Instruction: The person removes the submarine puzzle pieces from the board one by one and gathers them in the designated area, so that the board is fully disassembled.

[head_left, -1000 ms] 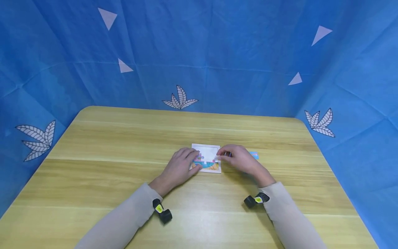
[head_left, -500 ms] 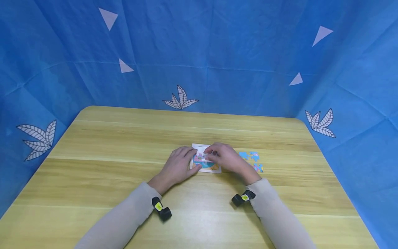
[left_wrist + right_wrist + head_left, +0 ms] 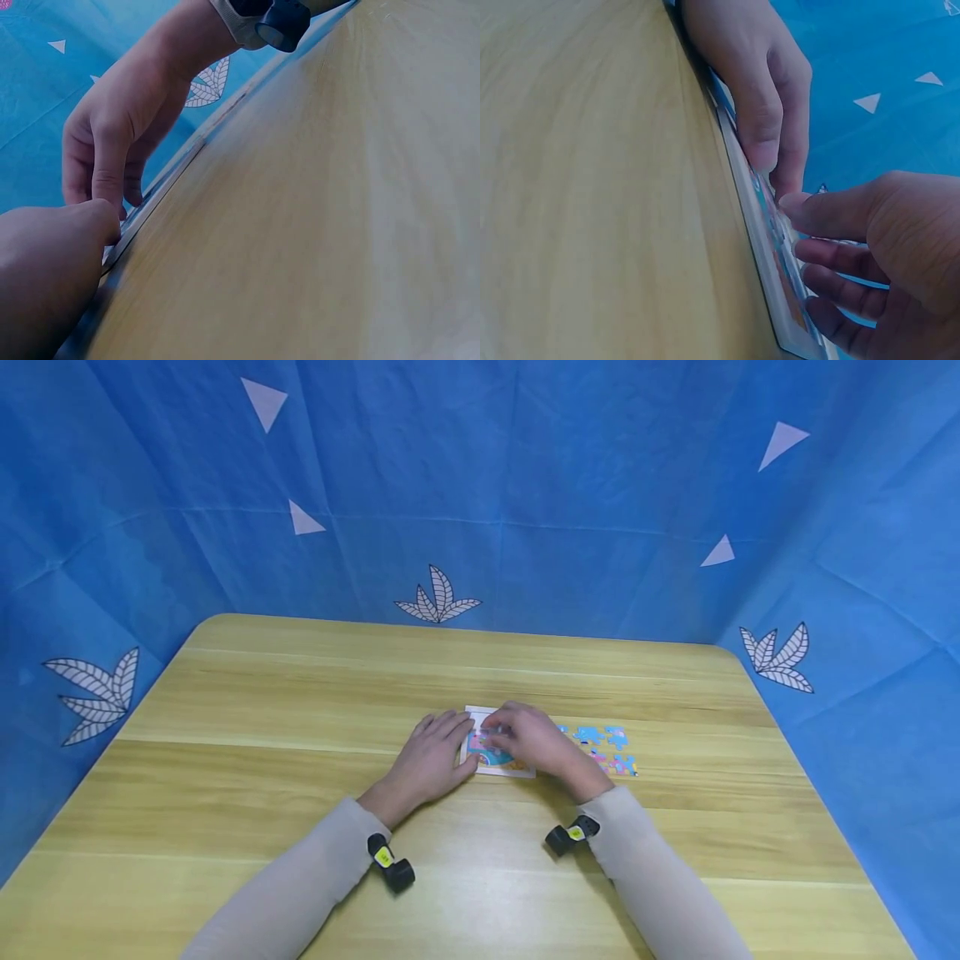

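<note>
A small jigsaw puzzle in a white-edged tray (image 3: pixel 517 772) lies flat near the table's middle, partly filled with pink, blue and orange pieces. My left hand (image 3: pixel 429 762) rests along the tray's left side, fingers extended, thumb at its lower left edge. Over the tray, my right hand (image 3: pixel 531 743) points its fingertips down at the pieces, thumb and forefinger around a puzzle piece that they mostly hide. In the right wrist view, the right thumb (image 3: pixel 810 210) comes close to the left fingertips, with the tray (image 3: pixel 761 255) seen edge-on beneath.
Several loose blue and pink puzzle pieces (image 3: pixel 588 735) lie right of the tray, some partly behind the right hand. The wooden table (image 3: pixel 300 693) ends at a blue cloth backdrop (image 3: pixel 480 485) printed with white triangles and leaves.
My right hand has moved left from the tray's right edge to over its middle with a pinched puzzle piece, uncovering loose pieces on the right. The left hand has stayed almost still.
</note>
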Motion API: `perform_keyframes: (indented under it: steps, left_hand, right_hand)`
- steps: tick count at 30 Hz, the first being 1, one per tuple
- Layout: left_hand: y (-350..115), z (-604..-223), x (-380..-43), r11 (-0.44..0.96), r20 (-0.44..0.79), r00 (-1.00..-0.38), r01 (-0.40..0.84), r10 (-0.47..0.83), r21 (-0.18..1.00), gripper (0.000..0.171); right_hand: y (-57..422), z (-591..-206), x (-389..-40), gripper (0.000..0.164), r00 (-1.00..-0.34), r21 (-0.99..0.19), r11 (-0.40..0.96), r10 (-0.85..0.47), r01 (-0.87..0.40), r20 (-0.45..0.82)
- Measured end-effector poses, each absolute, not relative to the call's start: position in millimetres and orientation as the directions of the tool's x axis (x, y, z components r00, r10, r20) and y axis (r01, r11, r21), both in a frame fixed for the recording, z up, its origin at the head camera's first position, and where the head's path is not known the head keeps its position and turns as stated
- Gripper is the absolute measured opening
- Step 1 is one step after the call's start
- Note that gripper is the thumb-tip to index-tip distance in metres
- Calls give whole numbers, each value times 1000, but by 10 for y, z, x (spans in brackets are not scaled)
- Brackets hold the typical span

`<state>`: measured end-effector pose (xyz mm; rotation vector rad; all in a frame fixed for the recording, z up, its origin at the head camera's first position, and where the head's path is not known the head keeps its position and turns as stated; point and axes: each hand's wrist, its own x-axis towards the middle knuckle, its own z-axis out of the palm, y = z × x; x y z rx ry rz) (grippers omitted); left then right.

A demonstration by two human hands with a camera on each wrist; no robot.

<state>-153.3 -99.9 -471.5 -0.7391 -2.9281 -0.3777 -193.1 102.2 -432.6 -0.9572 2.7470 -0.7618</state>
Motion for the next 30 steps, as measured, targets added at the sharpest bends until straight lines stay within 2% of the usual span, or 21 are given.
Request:
perform_keyframes:
  steps: [14,21,30]
  left_hand:
    - [-986,-4717,-1532,855,174,-880,471,441,216,61]
    - [-982,-4707,-1525,854,169,-885,464,434,235,62]
    - [-984,-4712,-1535,859,166,-888,457,428,232,63]
  right_hand:
    - [969,-4375,-1923,19,-803,-479,697,-595,-534,31]
    - [949,-4388,-1916,17,-823,-507,712,-568,-485,-9]
    - [938,-4370,-1908,9,-829,-541,689,-559,-482,27]
